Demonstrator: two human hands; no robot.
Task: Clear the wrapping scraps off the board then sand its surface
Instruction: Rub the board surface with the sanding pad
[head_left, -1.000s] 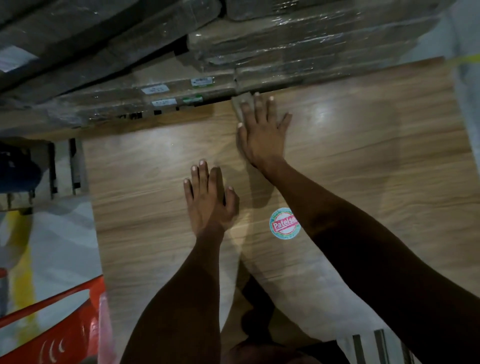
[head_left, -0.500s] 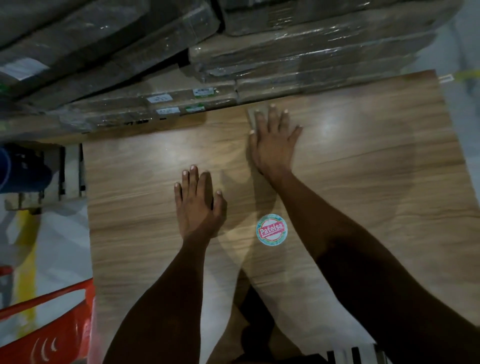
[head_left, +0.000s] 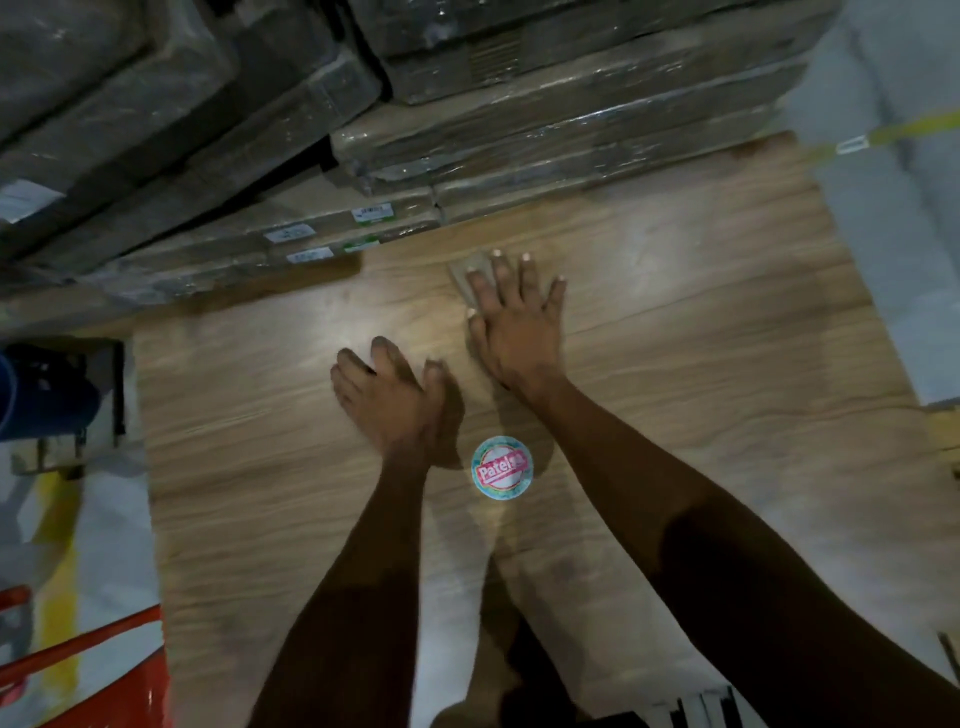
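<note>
Fingers (head_left: 501, 280) of the right hand (head_left: 514, 322) spread and straight, pressing flat on a small tan sanding pad (head_left: 470, 273) near the far edge of the board (head_left: 701, 374); only the pad's far left corner visible past the fingertips, so its long axis impossible to tell. Left hand (head_left: 387, 395) just beside, nearer the body, blurred, fingers bent loosely and holding nothing; contact with the board impossible to tell. Board wood-grained, glossy, lying flat, long axis running left to right, grain likewise. Round pink and teal sticker (head_left: 502, 467) on the board between the two forearms. Plastic-wrapped stacks of flat cartons (head_left: 519, 140) touching the board's far edge, white labels (head_left: 311, 244) on their ends. Pale floor (head_left: 104, 519) on the left with a yellow stripe, an orange frame (head_left: 93, 675) at the lower left corner. Dim lighting, soft glare on the board.
</note>
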